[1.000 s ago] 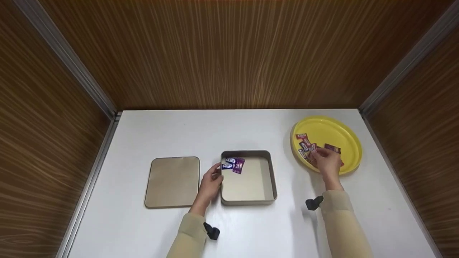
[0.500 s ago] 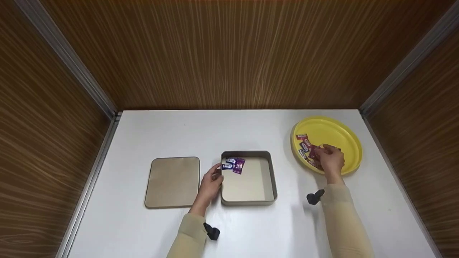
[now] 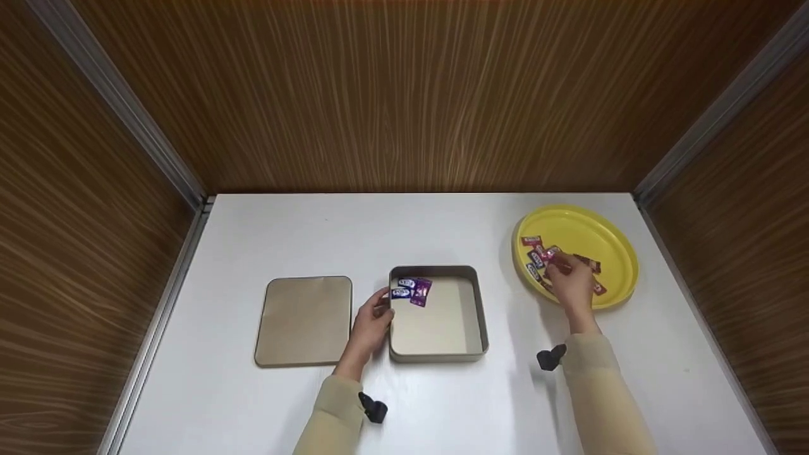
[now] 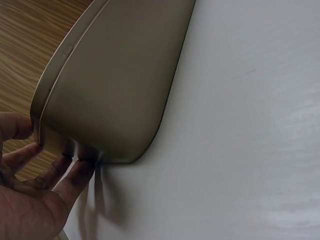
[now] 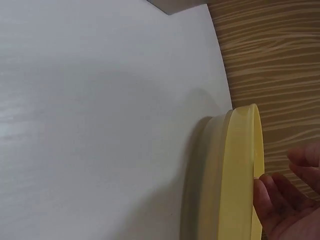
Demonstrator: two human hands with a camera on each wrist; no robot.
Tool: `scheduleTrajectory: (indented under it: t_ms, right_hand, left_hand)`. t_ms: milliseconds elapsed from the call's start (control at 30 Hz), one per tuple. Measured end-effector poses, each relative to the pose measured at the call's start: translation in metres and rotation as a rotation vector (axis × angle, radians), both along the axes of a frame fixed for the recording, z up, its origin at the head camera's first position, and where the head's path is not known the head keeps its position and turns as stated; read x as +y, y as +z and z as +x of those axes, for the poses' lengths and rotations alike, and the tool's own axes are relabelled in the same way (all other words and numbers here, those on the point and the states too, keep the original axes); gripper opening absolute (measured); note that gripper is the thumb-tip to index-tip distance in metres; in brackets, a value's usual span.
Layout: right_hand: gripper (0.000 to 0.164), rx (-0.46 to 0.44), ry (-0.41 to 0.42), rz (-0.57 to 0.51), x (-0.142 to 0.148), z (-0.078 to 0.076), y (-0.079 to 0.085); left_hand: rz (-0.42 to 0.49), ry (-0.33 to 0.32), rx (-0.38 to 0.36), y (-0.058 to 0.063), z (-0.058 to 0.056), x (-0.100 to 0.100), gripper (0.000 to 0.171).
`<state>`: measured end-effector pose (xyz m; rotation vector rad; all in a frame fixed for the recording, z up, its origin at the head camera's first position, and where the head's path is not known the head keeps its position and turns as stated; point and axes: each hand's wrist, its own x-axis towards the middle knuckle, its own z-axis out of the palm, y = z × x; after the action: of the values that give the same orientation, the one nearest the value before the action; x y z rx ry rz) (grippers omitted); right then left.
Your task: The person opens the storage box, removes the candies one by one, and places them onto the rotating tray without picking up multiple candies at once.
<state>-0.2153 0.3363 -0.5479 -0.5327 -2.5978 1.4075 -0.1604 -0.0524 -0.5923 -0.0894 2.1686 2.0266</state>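
Note:
My left hand (image 3: 370, 324) is at the left side of an open square tin (image 3: 438, 357), its fingertips touching the outer wall and rim; the left wrist view shows these fingers (image 4: 75, 177) against the tin's side. Two blue wrapped candies (image 3: 401, 293) and a purple one (image 3: 420, 292) lie in the tin's far left corner. Over a yellow round tray (image 3: 572, 221), my right hand (image 3: 575, 284) pinches a pink wrapped candy (image 3: 549, 254) between thumb and fingers. Several red and dark blue candies (image 3: 534, 272) lie in the tray beneath and around it.
The tin's flat square lid (image 3: 304, 322) lies on the white table (image 3: 354, 234), left of my left hand. Wood-grain panels (image 3: 417, 95) enclose the table at the back and both sides. A small black device sits on each wrist.
My right hand has shifted within the tray, first slightly right, then back left, with a pink candy now at its fingertips. The left hand and tin have stayed put.

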Motion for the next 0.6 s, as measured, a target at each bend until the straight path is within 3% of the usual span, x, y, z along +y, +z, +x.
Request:
scheduleTrajectory:
  t_ms: [333,600]
  right_hand:
    - [0.036,0.156,0.138,0.123,-0.03,0.007,0.005]
    - [0.035,0.228,0.25,0.144,-0.052,0.015,0.01]
  left_hand:
    - [0.014,0.001,-0.008,0.005,0.003,-0.001,0.051]
    - [0.015,-0.017,-0.009,0.036,0.01,-0.001,0.049]
